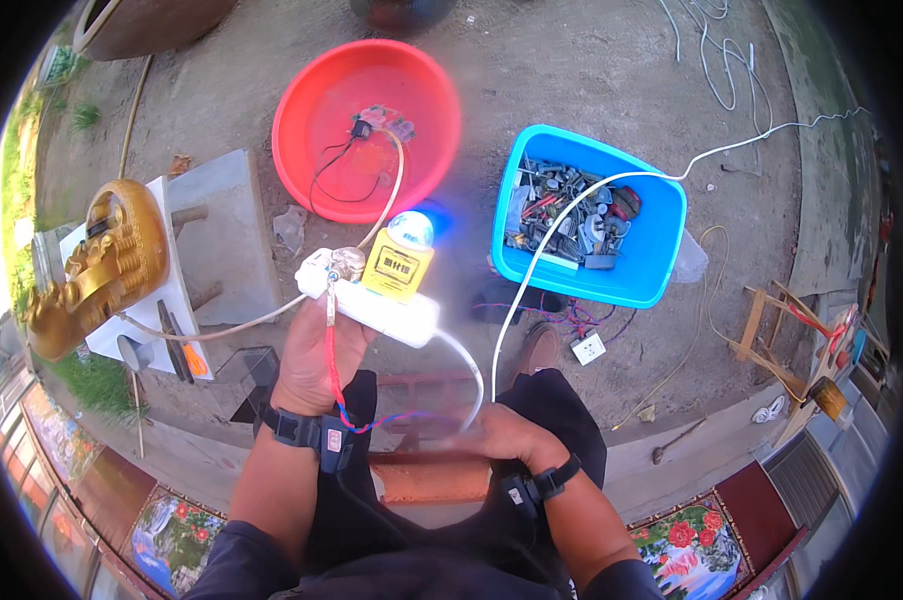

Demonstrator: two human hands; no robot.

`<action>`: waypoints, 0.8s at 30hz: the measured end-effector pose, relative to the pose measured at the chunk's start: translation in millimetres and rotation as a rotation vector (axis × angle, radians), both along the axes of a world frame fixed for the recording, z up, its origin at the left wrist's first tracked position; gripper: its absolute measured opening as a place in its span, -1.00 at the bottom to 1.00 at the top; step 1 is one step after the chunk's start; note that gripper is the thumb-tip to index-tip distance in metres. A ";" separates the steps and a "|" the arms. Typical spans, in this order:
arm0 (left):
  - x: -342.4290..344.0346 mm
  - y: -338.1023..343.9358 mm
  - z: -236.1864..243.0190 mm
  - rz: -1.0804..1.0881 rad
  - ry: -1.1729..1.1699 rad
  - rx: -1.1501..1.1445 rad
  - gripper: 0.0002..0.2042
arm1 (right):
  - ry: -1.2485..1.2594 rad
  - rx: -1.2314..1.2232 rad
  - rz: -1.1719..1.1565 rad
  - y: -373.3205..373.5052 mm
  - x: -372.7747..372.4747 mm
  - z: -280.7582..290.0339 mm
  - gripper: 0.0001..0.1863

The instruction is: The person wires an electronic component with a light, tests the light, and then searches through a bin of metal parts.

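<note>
Facing a blue tub point(582, 283) and a red basin point(302, 130). Holding a white power strip point(402, 322) out front, gripped from below in the left hand point(315, 362), with a yellow block point(397, 270) on top. With the right hand point(507, 432) at the white cord point(479, 375), too blurred to tell whether pinching. Best read as steadying strip, handling cord; calling next for a firm left hold.
</note>
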State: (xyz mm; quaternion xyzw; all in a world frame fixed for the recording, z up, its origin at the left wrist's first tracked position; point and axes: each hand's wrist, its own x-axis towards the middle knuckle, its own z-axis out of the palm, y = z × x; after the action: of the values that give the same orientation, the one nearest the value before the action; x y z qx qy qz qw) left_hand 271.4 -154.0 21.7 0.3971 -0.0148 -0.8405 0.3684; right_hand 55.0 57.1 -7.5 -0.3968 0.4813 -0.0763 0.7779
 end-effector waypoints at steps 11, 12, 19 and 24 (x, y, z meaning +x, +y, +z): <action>-47.2 -13.2 -23.0 -0.243 -0.228 -0.179 -0.47 | -0.177 -0.091 -0.677 -95.8 -73.6 -25.1 -0.04; -55.0 -14.4 -20.1 -0.253 -0.223 -0.170 -0.45 | -0.172 -0.106 -0.682 -101.7 -73.5 -24.1 -0.04; -78.2 -5.6 -17.7 -0.398 -0.229 -0.309 -0.38 | -0.352 -0.120 -0.769 -119.9 -64.4 -18.7 -0.24; -84.1 -0.6 -11.9 -0.433 -0.208 -0.421 -0.39 | -0.232 -0.231 -0.731 -113.8 -65.6 -9.4 -0.23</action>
State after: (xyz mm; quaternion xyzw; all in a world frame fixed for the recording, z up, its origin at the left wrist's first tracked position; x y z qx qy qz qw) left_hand 187.3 -154.6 9.8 0.3837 -0.3100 -0.8327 0.2517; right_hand -10.6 -56.7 -16.9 -0.2730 0.4879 -0.4462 0.6988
